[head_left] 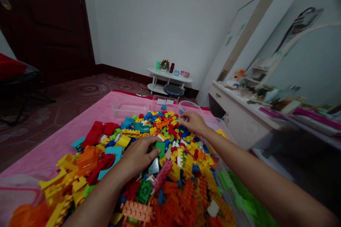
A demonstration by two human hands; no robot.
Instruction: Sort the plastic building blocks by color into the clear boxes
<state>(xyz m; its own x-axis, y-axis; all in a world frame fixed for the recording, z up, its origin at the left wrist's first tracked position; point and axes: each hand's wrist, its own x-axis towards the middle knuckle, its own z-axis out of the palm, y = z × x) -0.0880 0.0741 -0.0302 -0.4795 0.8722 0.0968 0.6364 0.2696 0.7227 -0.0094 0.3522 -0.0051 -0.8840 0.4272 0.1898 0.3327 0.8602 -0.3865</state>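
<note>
On your far left, the pink cloth (80,133) spreads out, with yellow blocks (64,181) strewn near you. Next come an orange block (87,161), a red block (96,133) behind it, and a light blue block (114,151) beside your left forearm. Beyond them sits a clear tray (130,115).

Your left hand (142,153) is over the middle of the pile (174,136), thumb and fingers pinching the green block (160,149). That block is right at your fingertips, among the other pieces; whether it is off the pile, you cannot tell from here. A grey block (153,166) lies just below your thumb, and a pink strip (162,175) lies nearer you. Past the pile stands a clear box (165,98) with a blue piece (163,107).

Your right hand (194,122) reaches to the pile's far right edge, fingers bent downward; whether they pinch anything can't be told. A round tub (189,102) is just beyond it. Farther right, green pieces (247,198) lie under your right forearm.

The step in hand looks like picking pieces out by hand. Next, the left calls for a firm pinch and a straight lift clear of its neighbours; the right, for a sure grip on one piece.
</note>
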